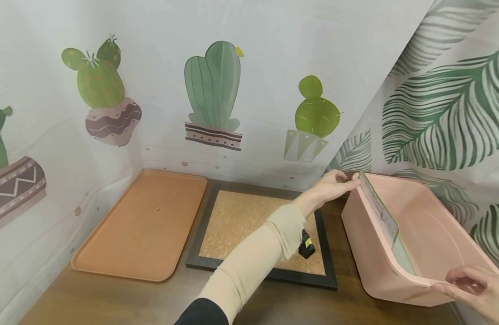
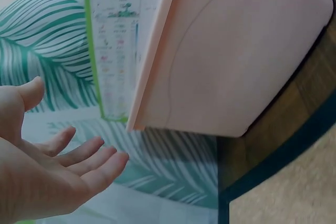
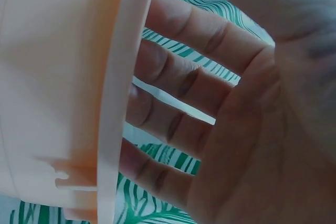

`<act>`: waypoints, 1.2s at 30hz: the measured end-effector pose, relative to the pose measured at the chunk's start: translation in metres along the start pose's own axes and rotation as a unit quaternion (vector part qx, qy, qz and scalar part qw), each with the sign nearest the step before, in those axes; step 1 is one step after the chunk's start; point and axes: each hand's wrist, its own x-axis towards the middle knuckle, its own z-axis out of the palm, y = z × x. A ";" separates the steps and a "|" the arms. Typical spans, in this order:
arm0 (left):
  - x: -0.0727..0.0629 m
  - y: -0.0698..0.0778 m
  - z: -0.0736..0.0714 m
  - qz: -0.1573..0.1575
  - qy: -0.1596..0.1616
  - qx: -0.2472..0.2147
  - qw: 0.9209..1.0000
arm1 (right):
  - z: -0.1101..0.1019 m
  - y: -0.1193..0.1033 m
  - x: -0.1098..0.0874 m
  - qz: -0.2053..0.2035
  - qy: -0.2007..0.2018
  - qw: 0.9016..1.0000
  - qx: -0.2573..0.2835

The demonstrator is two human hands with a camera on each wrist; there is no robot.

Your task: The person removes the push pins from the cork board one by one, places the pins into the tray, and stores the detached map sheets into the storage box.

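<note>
A pink plastic bin (image 1: 365, 253) stands at the right of the table. Inside it, against the left wall, leans a thin green-edged printed board or book (image 1: 379, 207), and a second pale green edge shows below it. My left hand (image 1: 330, 186) is at the bin's far left corner, thumb toward the board's top corner in the head view. In the left wrist view that hand (image 2: 58, 166) has its fingers spread, with a gap to the bin. At the near right, my right hand (image 1: 477, 289) holds the bin's rim, its fingertips hidden behind the rim in the right wrist view.
A brown tray (image 1: 151, 225) lies at the left of the wooden table (image 1: 123, 298). Beside it is a black-framed cork board (image 1: 233, 225) under my left forearm, with a small black and yellow-green object (image 1: 306, 246) on it. Cactus-print fabric (image 1: 265, 45) hangs behind.
</note>
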 end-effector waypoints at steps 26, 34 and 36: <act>-0.073 -0.052 -0.164 0.071 0.090 0.220 0.969 | -0.002 -0.059 0.038 0.078 -0.049 0.983 -0.158; -0.106 -0.073 -0.203 0.067 0.128 0.320 0.936 | 0.040 -0.094 0.072 -0.045 -0.029 0.995 -0.086; -0.112 -0.078 -0.208 0.057 0.141 0.344 0.927 | 0.055 -0.104 0.078 -0.037 -0.034 0.996 -0.074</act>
